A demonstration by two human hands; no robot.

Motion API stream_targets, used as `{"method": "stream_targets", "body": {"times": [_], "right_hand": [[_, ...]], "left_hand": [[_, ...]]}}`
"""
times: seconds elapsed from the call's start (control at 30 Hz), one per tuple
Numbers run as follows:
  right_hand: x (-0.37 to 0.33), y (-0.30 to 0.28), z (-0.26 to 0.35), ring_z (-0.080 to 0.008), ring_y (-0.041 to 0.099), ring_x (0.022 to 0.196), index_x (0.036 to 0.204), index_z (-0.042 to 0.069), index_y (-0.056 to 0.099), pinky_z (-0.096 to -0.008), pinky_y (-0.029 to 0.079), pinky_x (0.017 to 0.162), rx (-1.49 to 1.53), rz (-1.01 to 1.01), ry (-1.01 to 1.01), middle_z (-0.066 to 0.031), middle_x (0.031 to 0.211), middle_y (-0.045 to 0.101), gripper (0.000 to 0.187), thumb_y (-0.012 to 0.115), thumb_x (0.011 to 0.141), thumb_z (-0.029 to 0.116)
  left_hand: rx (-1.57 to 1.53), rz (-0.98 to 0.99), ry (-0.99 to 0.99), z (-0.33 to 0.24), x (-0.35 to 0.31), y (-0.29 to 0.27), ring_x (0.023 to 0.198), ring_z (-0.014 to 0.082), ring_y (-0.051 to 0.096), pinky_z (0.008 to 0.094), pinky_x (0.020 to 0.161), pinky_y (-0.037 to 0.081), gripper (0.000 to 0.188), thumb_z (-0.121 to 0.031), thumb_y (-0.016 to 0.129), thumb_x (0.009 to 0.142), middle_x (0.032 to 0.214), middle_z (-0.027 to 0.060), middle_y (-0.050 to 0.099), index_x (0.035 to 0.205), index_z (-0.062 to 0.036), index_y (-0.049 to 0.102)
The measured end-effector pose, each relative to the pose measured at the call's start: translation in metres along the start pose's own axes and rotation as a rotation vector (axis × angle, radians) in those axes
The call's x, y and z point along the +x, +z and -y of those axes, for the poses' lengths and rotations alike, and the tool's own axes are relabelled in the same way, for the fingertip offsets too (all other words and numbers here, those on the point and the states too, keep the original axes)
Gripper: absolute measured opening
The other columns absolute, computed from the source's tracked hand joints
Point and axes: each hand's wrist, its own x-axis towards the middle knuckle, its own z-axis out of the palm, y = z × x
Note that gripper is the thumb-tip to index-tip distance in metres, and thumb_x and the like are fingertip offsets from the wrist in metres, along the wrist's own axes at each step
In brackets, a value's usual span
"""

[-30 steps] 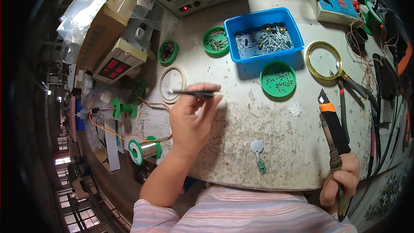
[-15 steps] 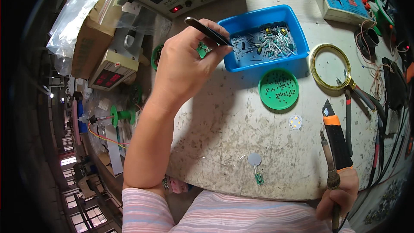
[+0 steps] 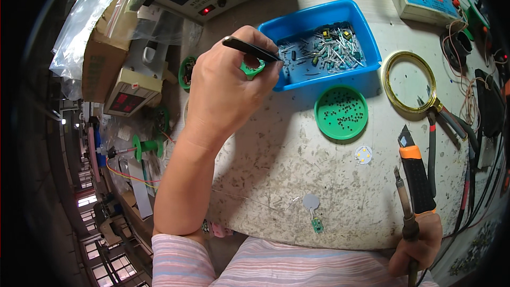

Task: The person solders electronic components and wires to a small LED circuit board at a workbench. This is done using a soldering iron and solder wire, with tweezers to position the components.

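My left hand (image 3: 226, 87) pinches black tweezers (image 3: 247, 48), reaching over the left end of a blue plastic tray (image 3: 313, 18). Several leaded electronic parts (image 3: 340, 50) lie heaped in that tray; whether the tips grip one is hidden. At the lower right, my right hand (image 3: 425, 242) is closed round a soldering iron (image 3: 408, 220), its tip pointing away from me. On the table between my hands, a grey disc (image 3: 311, 201) is joined by wires to a small green circuit board (image 3: 317, 226). Farther off lies a white round board with yellow chips (image 3: 364, 154).
A green dish (image 3: 340, 134) of tiny dark parts stands before the tray. On the right lie an orange-and-black utility knife (image 3: 417, 175), a brass-rimmed magnifying glass (image 3: 388, 82) and pliers (image 3: 451, 122). A power unit (image 3: 234, 0) stands behind; a cardboard box (image 3: 103, 69) is left.
The tweezers lie flatter, their back end lower, while the tips stay by the tray's left end. The whole view has shifted slightly. My right hand still holds the soldering iron.
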Motion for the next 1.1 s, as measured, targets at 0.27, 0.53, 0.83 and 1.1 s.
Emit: {"method": "stream_targets", "body": {"times": [0.27,0.53,0.83,1.1], "right_hand": [[-0.029,-0.018,-0.015,-0.0157,0.038,0.049,0.086,0.008,0.055,-0.0298,0.031,0.047,0.150,0.039,-0.226,-0.0092,0.067,0.051,0.023,0.067,0.078,0.025],[-0.012,-0.021,0.001,-0.0209,0.047,0.067,0.092,0.013,0.059,-0.0317,0.036,0.054,-0.001,0.174,-0.008,-0.0094,0.087,0.056,0.043,0.074,0.077,0.051],[-0.010,-0.020,0.009,-0.0202,0.045,0.066,0.093,0.014,0.060,-0.0312,0.033,0.052,-0.025,0.152,0.047,-0.0077,0.087,0.054,0.042,0.076,0.076,0.048],[0.014,-0.018,0.016,-0.0199,0.048,0.069,0.100,0.013,0.059,-0.0360,0.040,0.057,0.123,0.355,0.140,-0.0053,0.083,0.051,0.024,0.067,0.078,0.012]], "left_hand": [[0.127,-0.009,0.062,-0.007,0.003,0.004,0.069,0.0218,0.063,0.0336,0.062,0.049,0.016,-0.010,0.072,0.073,0.075,0.0044,0.064,0.084,-0.0100,0.061],[0.131,-0.002,0.050,-0.006,0.006,0.009,0.067,0.0208,0.063,0.0334,0.062,0.050,0.017,-0.011,0.073,0.073,0.074,0.0057,0.064,0.084,-0.0080,0.060],[0.149,0.007,0.016,-0.010,0.006,0.007,0.068,0.0096,0.057,0.0247,0.064,0.045,0.014,-0.009,0.073,0.075,0.075,0.0003,0.066,0.085,-0.0054,0.063],[0.093,-0.119,0.104,-0.019,-0.011,-0.014,0.064,0.0150,0.059,0.0280,0.060,0.048,0.016,-0.004,0.074,0.073,0.072,0.0038,0.064,0.082,-0.0077,0.061]]}}
